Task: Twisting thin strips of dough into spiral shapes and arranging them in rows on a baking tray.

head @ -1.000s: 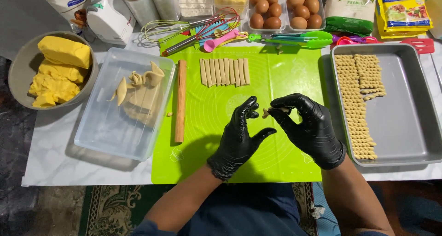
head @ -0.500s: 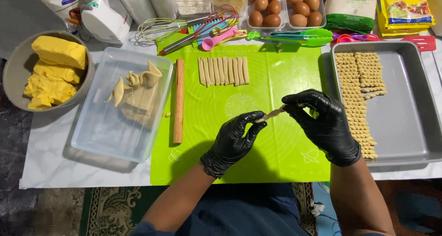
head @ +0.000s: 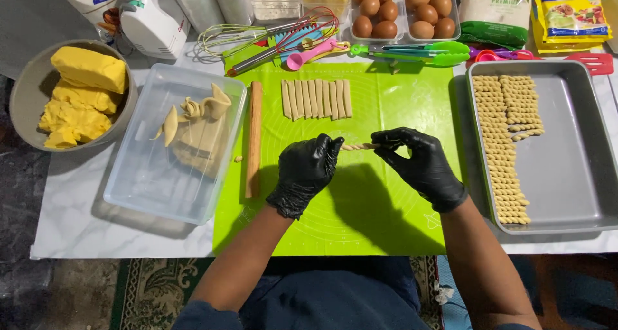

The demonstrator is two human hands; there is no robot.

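Above the green mat point(head: 386, 208) on our table point(head: 84, 220), we pinch a twisted dough strip point(head: 358, 146) lying left-right, left hand point(head: 305, 172) and right hand point(head: 420, 166) each closed on one end.

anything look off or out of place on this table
One small thing: a stray dough crumb lies on the white tabletop between the clear tub and the wooden rolling stick. Everything else sits in tidy rows.

A home baking station: beyond the gloved hands, a carton of eggs point(head: 399, 11), whisks point(head: 270, 37) and a hand mixer point(head: 151, 24) line a paper-covered table point(head: 77, 220); a green silicone mat point(head: 360, 208) lies beneath them, a patterned rug point(head: 151, 291) below.
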